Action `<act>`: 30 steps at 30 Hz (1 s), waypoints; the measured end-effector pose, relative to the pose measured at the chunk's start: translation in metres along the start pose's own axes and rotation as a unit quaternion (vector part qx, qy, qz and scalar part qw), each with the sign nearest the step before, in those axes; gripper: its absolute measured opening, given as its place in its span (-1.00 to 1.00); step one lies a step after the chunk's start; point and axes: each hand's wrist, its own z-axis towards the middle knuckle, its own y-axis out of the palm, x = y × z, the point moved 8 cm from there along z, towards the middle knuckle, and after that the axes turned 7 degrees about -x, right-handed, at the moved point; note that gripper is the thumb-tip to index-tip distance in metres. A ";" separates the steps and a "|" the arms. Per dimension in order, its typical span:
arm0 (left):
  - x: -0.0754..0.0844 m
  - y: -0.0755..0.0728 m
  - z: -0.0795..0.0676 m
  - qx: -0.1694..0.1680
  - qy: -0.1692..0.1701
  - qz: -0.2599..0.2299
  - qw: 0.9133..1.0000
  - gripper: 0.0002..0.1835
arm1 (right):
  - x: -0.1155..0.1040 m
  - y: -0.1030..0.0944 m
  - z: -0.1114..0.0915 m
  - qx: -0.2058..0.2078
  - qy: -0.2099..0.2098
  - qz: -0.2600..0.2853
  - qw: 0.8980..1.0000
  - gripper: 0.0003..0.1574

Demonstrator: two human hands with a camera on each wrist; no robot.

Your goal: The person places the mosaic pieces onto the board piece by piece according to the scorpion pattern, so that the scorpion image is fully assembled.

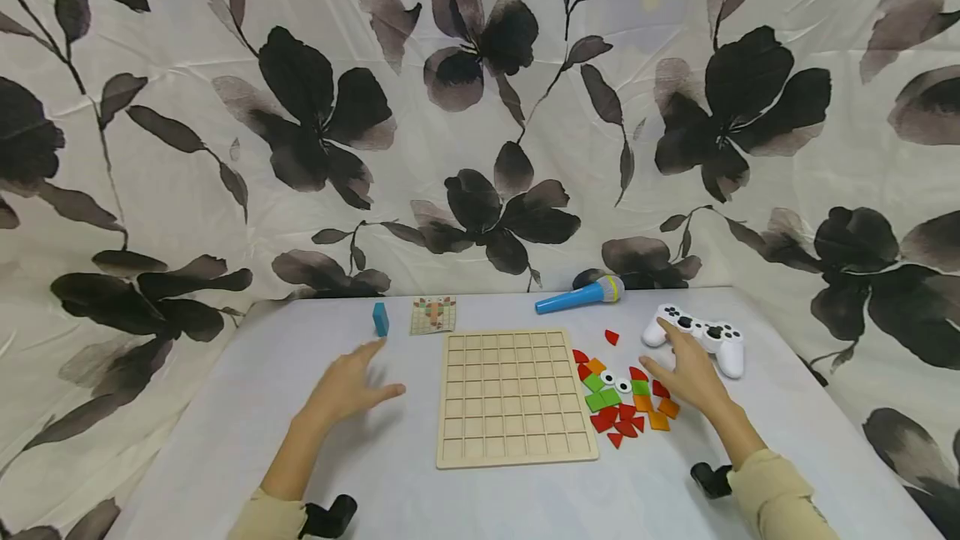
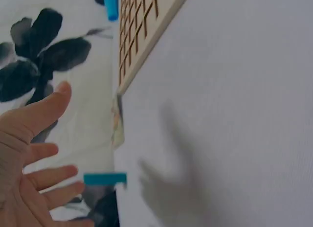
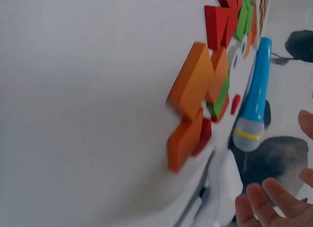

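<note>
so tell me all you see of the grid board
The grid board is pale and looks wooden, with a plain rim. Its face is split into square cells, all empty. It lies flat on the table, between the left hand and right hand, neither touching it. Coloured pieces lie by its right edge; contact there is hard to judge.

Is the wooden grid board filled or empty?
Empty: the wooden grid board shows bare squares throughout in the head view, with coloured tiles lying beside it.
</note>
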 end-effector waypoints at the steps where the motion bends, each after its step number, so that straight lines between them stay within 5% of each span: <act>1: 0.006 0.009 0.002 -0.014 0.012 -0.020 1.000 -0.08 | 0.000 0.006 0.006 -0.012 0.001 0.006 1.000 -0.13; 7: 0.034 0.055 0.016 -0.085 0.038 -0.091 0.991 0.03 | -0.006 0.032 0.043 -0.059 0.026 0.035 0.997 -0.29; 14: 0.044 0.083 0.026 -0.146 0.039 -0.127 0.980 0.09 | -0.003 0.054 0.071 -0.098 0.055 0.017 0.994 -0.43; 20: 0.045 0.090 0.028 -0.182 0.040 -0.120 0.975 0.17 | 0.005 0.060 0.081 -0.095 0.068 -0.002 0.993 -0.54; 30: 0.041 0.090 0.027 -0.196 0.031 -0.125 0.972 0.26 | 0.003 0.065 0.089 -0.109 0.082 0.005 0.991 -0.63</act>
